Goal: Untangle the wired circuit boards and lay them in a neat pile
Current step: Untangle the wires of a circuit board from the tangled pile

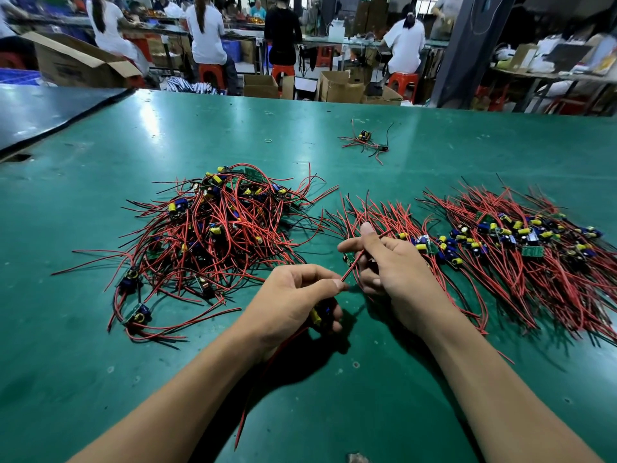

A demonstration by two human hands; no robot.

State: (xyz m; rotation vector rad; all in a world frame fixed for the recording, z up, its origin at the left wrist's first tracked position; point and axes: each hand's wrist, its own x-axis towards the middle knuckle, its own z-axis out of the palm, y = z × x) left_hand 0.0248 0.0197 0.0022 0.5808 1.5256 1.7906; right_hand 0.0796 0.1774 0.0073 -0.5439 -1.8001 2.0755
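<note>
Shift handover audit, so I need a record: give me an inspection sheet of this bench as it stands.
Surface: green table mat, scuffed and glossy.
Job's things: tangled heap on the left; middle pile and right pile with wires combed one way.
Clutter: stray wired board and small ring farther back.
Grippers: left hand grips a held board and pinches a red wire; right hand holds a second board.
Cables: red and black leads on all the boards.
Surroundings: seated people, red stools, cardboard boxes.
</note>
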